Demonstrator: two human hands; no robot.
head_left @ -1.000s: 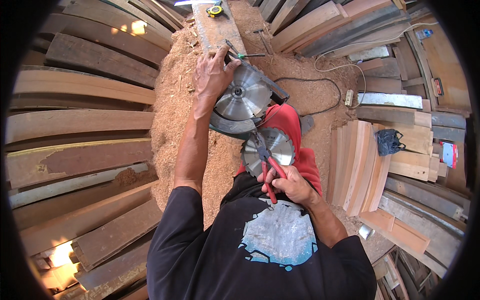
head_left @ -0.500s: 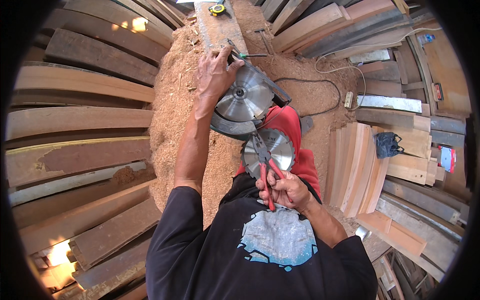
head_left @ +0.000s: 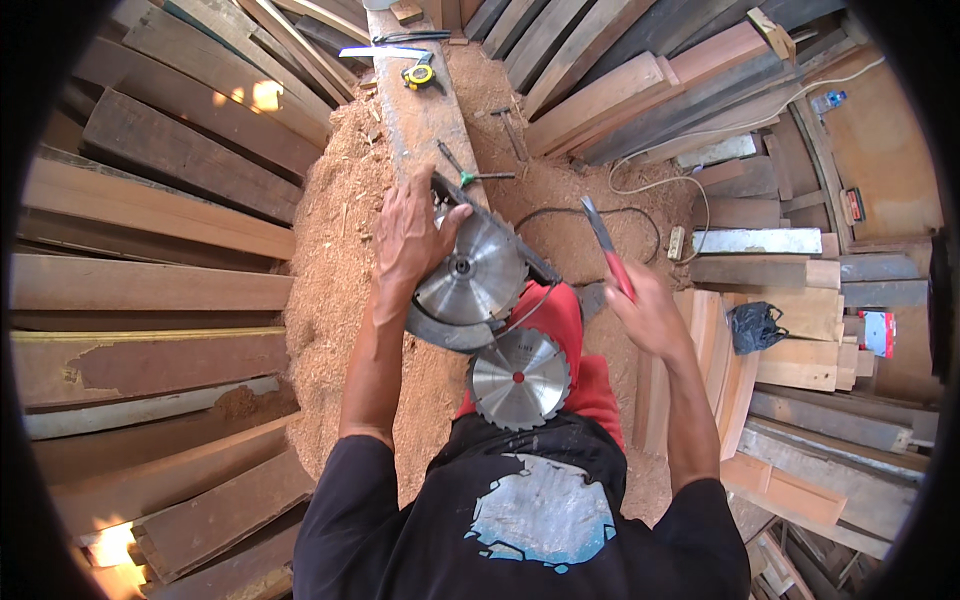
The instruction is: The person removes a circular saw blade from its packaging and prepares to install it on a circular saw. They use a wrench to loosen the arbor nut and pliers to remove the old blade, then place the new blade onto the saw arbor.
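Observation:
Under my left hand [head_left: 405,230] is a circular saw with a mounted blade [head_left: 465,282] and dark guard [head_left: 430,325]; my fingers rest over its upper edge, gripping it. My right hand [head_left: 645,310], right of the saw, grips red-handled pliers [head_left: 618,270] with their metal head pointing up. A loose blade [head_left: 520,360] with a red centre lies on my lap, below the saw. Just beyond my left hand, a green-and-black tool [head_left: 468,177] sits near the bottom of a plank [head_left: 425,125]. A yellow tape measure [head_left: 420,75] and a white straight-edged piece [head_left: 372,52] lie farther up it.
Boards [head_left: 160,280] line the left and stacks of lumber [head_left: 790,350] the right. Sawdust [head_left: 330,260] covers the floor. A cord [head_left: 708,225] runs to a power strip [head_left: 676,240]. A black plastic bag [head_left: 752,328] and a bottle [head_left: 828,101] sit at the right.
My right hand has swung the pliers up and right, off the loose blade. My left hand and the saw appear lower in the view, as does the plank.

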